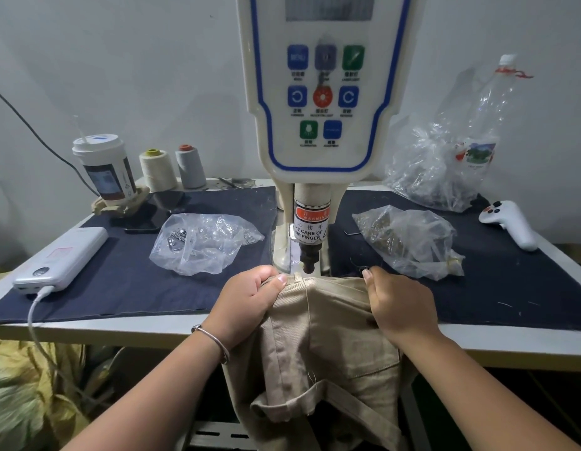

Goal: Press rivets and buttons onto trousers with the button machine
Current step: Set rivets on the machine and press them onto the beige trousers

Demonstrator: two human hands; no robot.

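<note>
Trousers [318, 336] sit at lower centre, waistband under the button machine [310, 242] punch. My left hand [247, 304] and right hand [401, 305] have fingers closed, gripping the fabric either side. I see no rivet pressed yet; pressing looks ahead.

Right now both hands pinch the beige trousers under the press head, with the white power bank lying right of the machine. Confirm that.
Not quite. The head view shows the white power bank left of the machine. The left hand and right hand do pinch the beige trousers under the press head.
</note>
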